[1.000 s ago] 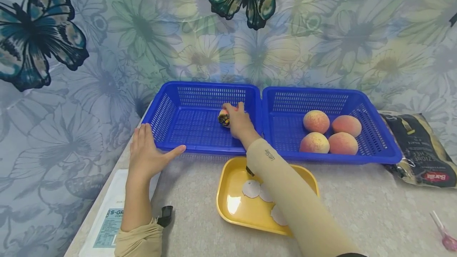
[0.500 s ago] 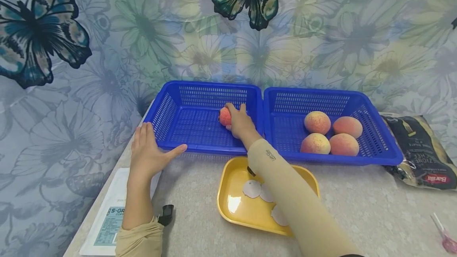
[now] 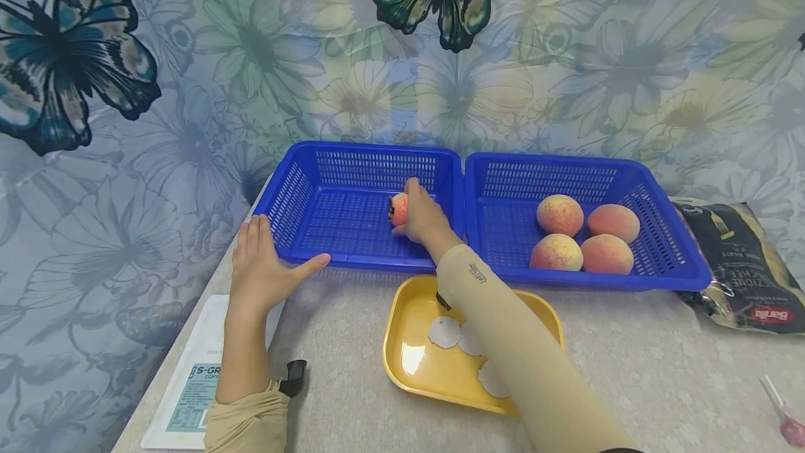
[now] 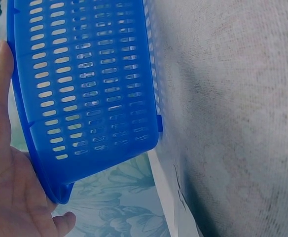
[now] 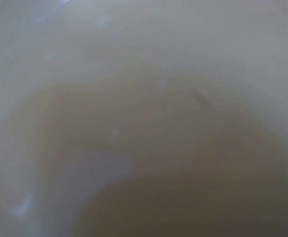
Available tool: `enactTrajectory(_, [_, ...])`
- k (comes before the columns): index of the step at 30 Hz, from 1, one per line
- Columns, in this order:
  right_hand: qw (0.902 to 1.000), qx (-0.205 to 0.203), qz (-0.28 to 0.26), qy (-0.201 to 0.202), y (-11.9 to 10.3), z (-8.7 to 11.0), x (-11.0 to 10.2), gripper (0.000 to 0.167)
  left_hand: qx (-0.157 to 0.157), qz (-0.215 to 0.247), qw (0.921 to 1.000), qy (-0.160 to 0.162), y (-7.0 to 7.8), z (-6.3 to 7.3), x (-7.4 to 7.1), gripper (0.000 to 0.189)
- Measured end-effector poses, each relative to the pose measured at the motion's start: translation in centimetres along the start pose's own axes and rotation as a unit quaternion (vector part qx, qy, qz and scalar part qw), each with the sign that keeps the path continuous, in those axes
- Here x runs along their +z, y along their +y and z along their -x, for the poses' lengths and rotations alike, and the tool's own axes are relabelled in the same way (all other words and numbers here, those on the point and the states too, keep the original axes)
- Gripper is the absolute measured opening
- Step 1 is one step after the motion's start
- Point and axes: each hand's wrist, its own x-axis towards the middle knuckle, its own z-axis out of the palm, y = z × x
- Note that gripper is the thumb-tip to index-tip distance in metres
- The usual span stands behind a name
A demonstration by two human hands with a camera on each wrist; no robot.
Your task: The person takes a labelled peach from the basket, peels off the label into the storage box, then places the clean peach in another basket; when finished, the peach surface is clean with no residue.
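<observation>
Inside the left blue basket point(image 3: 352, 261), my right hand point(image 3: 428, 219) grips a peach point(image 3: 399, 209) with a dark label or patch on its left side. The palm hides part of the fruit. My left hand point(image 3: 260, 268) rests at the basket's front left corner, fingers straight and thumb stretched along the front rim. In the left wrist view the thumb lies by the rim of the slotted basket point(image 4: 90, 89). Several peaches point(image 3: 581, 233) sit together in the right blue basket point(image 3: 503, 272). The right wrist view is too blurred to make out.
A yellow tray point(image 3: 396, 372) holding pale round paper pieces point(image 3: 444, 332) stands in front, partly under the right forearm. A black Barilla bag point(image 3: 742, 264) lies at right, with a pink lollipop point(image 3: 791, 428) nearer. A white package point(image 3: 182, 397) lies under the left arm.
The peach has turned in my right hand: its dark label faced forward, then went out of sight, and now shows at the left edge. My left hand stays at the basket corner.
</observation>
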Motion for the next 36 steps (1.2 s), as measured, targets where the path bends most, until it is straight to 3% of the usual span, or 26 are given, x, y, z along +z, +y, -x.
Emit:
enactTrajectory(5, [0.9989, -0.015, 0.038, -0.025, 0.0, 0.0, 0.0, 0.092, 0.0, 0.0, 1.0, -0.003, 0.0, 0.0, 0.0, 0.138])
enactTrajectory(12, [0.9955, -0.088, -0.034, -0.003, -0.2, 0.8, -1.2, 0.081, -0.002, 0.001, 1.0, -0.003, 0.1, 0.0, 0.0, 0.138])
enactTrajectory(17, [0.9852, -0.144, -0.092, -0.015, -0.7, 2.3, -3.1, 0.078, -0.004, -0.002, 1.0, 0.002, 0.1, 0.0, 0.1, 0.137])
enactTrajectory(27, [0.9585, -0.209, -0.187, -0.052, -0.7, 6.7, -7.8, 0.086, 0.006, -0.01, 0.9996, 0.024, 0.4, 0.1, 0.0, 0.136])
enactTrajectory(32, [0.9473, -0.221, -0.223, -0.064, 0.2, 9.4, -9.3, 0.085, 0.052, -0.001, 0.9974, 0.05, 1.7, 0.6, -0.3, 0.117])
enactTrajectory(36, [0.9444, -0.221, -0.234, -0.066, 1.2, 11.3, -9.7, 0.085, 0.127, 0.031, 0.9873, 0.09, 4.4, 1.5, -0.4, 0.082])
